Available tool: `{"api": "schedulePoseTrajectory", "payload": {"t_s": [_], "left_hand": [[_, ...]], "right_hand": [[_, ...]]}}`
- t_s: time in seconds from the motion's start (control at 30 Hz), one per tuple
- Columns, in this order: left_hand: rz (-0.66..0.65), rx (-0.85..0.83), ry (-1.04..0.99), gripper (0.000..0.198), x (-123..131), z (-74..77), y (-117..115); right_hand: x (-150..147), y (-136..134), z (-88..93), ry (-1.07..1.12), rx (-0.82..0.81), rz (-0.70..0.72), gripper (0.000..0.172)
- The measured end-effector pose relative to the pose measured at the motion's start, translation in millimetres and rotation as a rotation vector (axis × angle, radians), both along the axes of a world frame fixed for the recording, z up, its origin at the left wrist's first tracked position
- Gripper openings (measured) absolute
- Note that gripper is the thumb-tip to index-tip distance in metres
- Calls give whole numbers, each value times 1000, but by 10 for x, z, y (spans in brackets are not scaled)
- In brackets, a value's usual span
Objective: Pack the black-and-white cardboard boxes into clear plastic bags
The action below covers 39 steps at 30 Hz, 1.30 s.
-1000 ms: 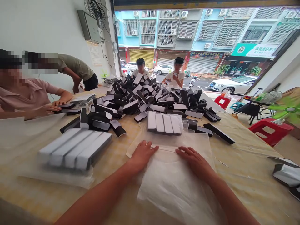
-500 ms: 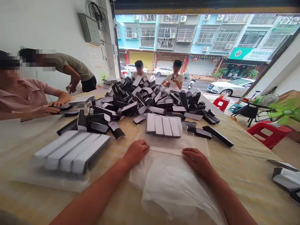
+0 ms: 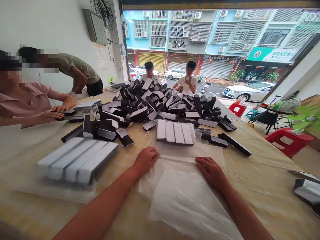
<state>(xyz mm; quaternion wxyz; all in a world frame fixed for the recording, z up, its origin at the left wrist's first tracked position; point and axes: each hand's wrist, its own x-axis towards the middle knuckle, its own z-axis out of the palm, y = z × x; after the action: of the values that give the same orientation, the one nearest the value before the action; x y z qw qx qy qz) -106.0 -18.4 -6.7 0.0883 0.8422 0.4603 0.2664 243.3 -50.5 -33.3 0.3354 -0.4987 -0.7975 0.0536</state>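
Note:
A translucent plastic bag (image 3: 185, 186) lies flat in front of me, its crosswise edge stretched between my hands. My left hand (image 3: 147, 158) is closed on the left end of that edge, fingers curled together. At the right end, my right hand (image 3: 208, 166) grips the edge with thumb and fingers, the fingertips partly hidden. Just beyond the hands, a row of white-topped, black-sided folded boxes (image 3: 175, 132) rests on clear plastic, touched by neither hand. To the left of my left forearm, another row of such boxes (image 3: 77, 160) sits inside a clear bag.
A large heap of loose black-and-white boxes (image 3: 150, 103) covers the table's far middle. Co-workers sit or stand at the left and far sides; one person's hand (image 3: 51, 115) touches dark boxes. More boxes (image 3: 307, 190) lie at the right edge. Red stools (image 3: 287, 141) stand beyond the table.
My view has shifted slightly. Both hands stay at the bag's edge with almost no movement. At the far side, a seated person's raised hand has moved a little closer to the head.

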Motion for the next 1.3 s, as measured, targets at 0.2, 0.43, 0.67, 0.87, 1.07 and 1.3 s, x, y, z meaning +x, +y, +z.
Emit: {"api": "schedulePoseTrajectory", "payload": {"t_s": [0.2, 0.43, 0.67, 0.87, 1.07, 1.3], "left_hand": [[15, 29, 42, 19, 0, 17, -12], [24, 58, 48, 19, -9, -2, -9], [86, 5, 18, 20, -9, -36, 46], [131, -132, -185, 13, -53, -3, 58], [181, -162, -235, 10, -55, -1, 39], [186, -114, -150, 20, -40, -26, 51]], "right_hand": [[-4, 16, -15, 37, -17, -17, 27], [-17, -13, 100, 108, -117, -24, 31], [-35, 30, 145, 137, -207, -87, 31], [-91, 30, 156, 161, -233, -176, 22], [-122, 42, 140, 85, -137, -103, 20], [-82, 77, 35, -23, -110, -62, 28]]}}
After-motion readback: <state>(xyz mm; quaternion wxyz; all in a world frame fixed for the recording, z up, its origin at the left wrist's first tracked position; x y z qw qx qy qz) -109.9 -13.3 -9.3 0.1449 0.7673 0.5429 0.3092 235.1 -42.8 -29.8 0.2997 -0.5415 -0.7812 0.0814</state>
